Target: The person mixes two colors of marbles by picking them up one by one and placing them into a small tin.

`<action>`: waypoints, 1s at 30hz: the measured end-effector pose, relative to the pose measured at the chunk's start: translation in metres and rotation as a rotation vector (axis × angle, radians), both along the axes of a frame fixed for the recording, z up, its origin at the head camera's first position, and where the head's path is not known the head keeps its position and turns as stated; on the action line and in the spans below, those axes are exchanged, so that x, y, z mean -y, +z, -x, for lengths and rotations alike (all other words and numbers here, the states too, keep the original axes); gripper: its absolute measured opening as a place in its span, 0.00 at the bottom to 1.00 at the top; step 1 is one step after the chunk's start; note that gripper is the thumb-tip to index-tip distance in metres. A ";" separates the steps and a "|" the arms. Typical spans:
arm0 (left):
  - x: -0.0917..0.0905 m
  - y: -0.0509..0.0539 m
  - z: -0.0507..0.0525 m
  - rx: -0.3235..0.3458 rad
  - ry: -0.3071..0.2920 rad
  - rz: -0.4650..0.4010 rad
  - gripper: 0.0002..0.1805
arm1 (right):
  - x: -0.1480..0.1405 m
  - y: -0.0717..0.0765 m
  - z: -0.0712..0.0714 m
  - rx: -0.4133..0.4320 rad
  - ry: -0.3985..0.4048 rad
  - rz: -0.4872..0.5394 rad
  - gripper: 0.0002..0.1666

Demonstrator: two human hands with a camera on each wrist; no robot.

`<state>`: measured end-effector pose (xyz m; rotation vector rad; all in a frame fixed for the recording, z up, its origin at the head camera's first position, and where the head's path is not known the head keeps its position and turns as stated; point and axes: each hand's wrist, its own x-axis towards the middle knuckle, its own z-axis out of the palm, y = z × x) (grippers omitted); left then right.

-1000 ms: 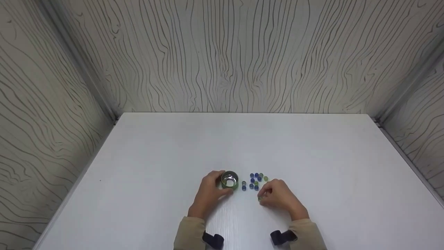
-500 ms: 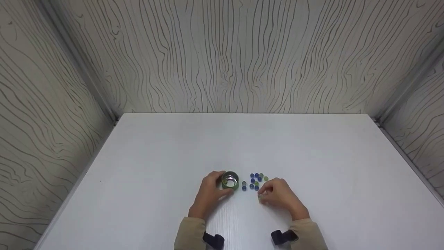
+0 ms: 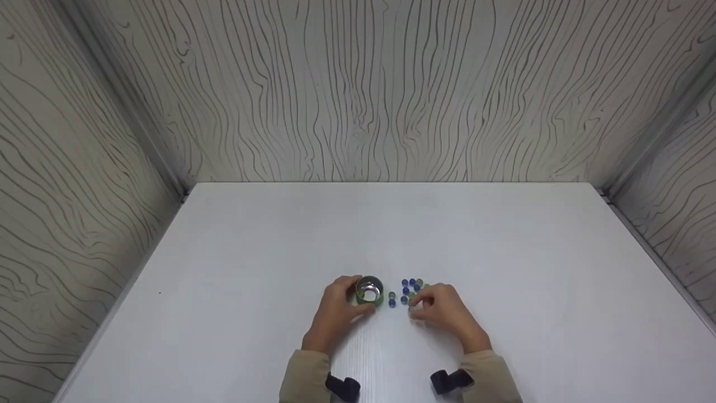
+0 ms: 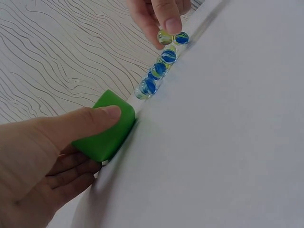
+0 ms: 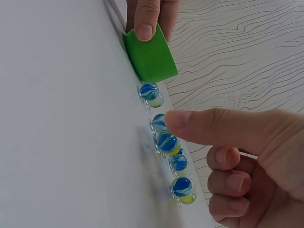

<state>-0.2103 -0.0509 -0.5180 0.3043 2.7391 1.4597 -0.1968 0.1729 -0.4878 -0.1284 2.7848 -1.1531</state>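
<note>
Your left hand [image 3: 334, 310], spread to its width, grips the green cup [image 4: 111, 137]; your right hand [image 3: 444, 310] pinches a yellow-green marble [image 4: 164, 38].
In your left grip the cup stands mouth up, axis vertical, shiny inside; blue-swirled marbles [image 5: 182, 186] lie between your grips and just beyond the right one.

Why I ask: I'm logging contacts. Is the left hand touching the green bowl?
Touching. The left wrist view shows the left hand with its thumb laid across the outer wall of the green bowl, no gap visible.
</note>
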 end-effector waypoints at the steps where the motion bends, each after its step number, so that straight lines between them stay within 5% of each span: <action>1: 0.000 0.000 0.000 -0.002 0.001 0.006 0.33 | 0.001 0.000 0.001 -0.010 0.005 0.002 0.07; 16: 0.000 0.000 -0.001 0.003 0.006 0.012 0.32 | 0.013 0.013 0.009 0.022 -0.025 0.026 0.08; 30: 0.001 -0.003 -0.001 -0.041 -0.012 0.014 0.31 | 0.025 0.013 0.012 -0.089 0.054 0.019 0.08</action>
